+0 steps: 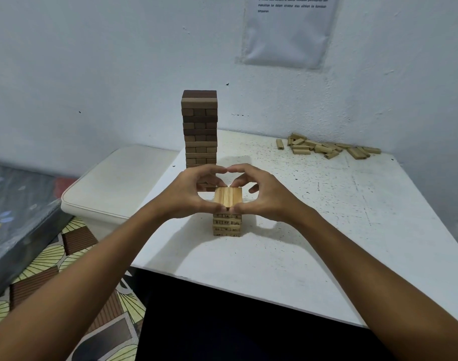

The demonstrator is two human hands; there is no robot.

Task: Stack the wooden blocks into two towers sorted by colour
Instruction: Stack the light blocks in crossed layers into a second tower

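The tall dark-brown wooden block tower (199, 128) stands finished at the white table's (313, 243) back edge. Left hand (188, 194) and right hand (261, 196) curl round the short pale pine block tower's (227, 212) top layer, pinching it, probably to square it (fingertips nearly touching). Loose pale blocks (326, 148) wait far right.

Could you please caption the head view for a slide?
Both hands square the light tower; dark tower behind.
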